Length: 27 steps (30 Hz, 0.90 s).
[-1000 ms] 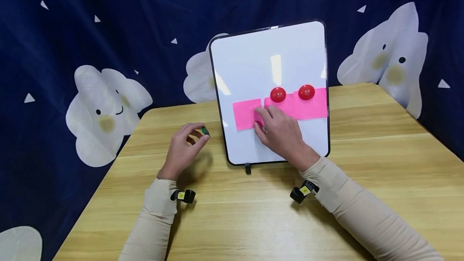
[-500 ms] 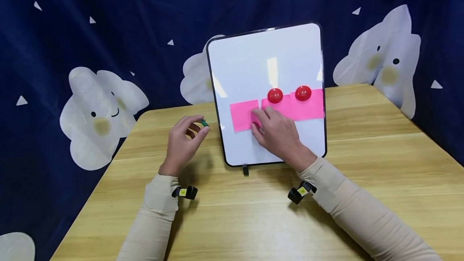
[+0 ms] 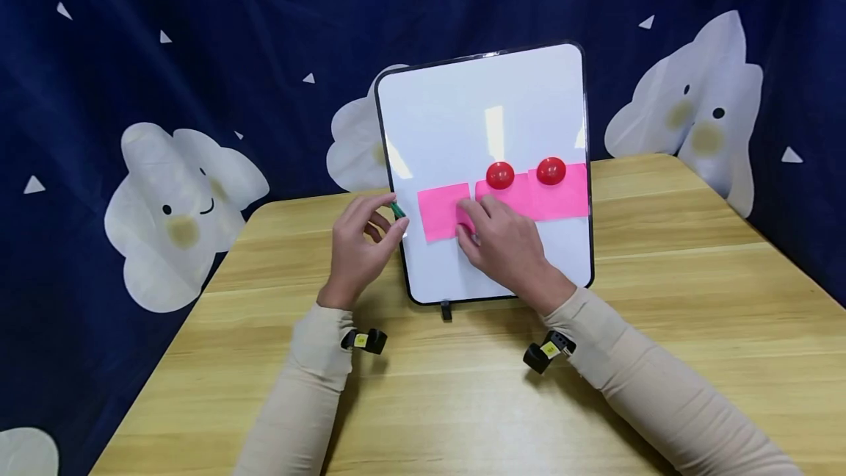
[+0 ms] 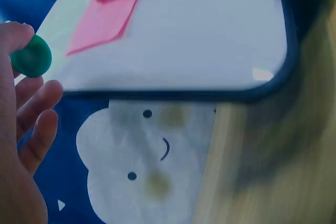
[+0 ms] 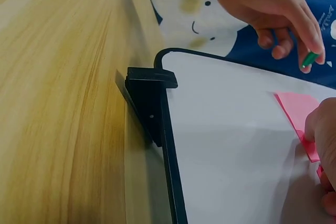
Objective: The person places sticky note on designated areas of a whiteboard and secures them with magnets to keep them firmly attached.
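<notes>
My left hand (image 3: pixel 355 252) pinches a round green magnet (image 4: pixel 32 56) between thumb and forefinger at the left edge of a whiteboard (image 3: pixel 439 123). In the left wrist view its other fingers stay loosely bent. My right hand (image 3: pixel 509 248) holds the right side of a pink sticky note (image 3: pixel 438 213) against the board with bent fingers and thumb; the knuckles partly hide the contact. Right of it sit two more pink notes, the middle note (image 3: pixel 518 193) and the right note (image 3: pixel 565 200). A red magnet (image 3: pixel 500 175) and another red magnet (image 3: pixel 551 171) lie over their upper edges.
The black-framed board leans upright on a wooden table (image 3: pixel 429 395), on a black stand foot (image 5: pixel 149 98). A dark blue curtain (image 3: pixel 231 13) with white clouds hangs behind the table.
My left hand has moved right and slightly up with the green magnet, from beside the board to its left edge. My right hand stays on the left pink note.
</notes>
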{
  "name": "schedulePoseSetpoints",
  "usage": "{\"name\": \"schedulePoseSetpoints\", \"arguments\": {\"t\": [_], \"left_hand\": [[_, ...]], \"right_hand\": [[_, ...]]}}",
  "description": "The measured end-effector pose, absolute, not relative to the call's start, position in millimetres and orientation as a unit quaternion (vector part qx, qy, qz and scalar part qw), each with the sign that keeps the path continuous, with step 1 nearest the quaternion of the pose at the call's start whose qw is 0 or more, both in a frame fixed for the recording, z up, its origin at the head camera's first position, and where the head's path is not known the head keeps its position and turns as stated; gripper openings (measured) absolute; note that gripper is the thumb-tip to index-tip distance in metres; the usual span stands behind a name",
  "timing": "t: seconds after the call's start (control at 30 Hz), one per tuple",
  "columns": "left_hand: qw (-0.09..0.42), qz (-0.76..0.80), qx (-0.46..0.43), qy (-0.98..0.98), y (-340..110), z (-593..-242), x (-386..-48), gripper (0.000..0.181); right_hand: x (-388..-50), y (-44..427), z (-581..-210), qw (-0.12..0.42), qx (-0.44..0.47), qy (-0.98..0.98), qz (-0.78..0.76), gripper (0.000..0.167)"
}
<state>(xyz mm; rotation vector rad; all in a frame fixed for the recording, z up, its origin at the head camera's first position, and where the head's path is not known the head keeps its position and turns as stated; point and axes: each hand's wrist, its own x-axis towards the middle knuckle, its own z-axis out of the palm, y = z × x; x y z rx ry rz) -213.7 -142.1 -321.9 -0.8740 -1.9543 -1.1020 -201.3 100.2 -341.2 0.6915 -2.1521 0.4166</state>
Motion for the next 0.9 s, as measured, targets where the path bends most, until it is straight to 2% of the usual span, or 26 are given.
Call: {"name": "schedulePoseSetpoints", "arguments": {"t": [0.5, 0.67, 0.9], "left_hand": [[0.373, -0.429, -0.342, -0.748, -117.3, -324.5, -220.9, 0.039], [0.395, -0.412, -0.33, -0.752, -110.7, -324.9, -220.5, 0.044], [0.417, -0.386, -0.332, -0.753, -101.7, -323.3, -222.6, 0.042]], "right_hand": [[-200.7, 100.7, -339.6, 0.412, 0.279, -0.853, 0.159, 0.037], [-200.9, 99.7, -340.8, 0.413, 0.283, -0.85, 0.162, 0.036], [-200.9, 100.1, -341.3, 0.415, 0.281, -0.851, 0.16, 0.036]]}}
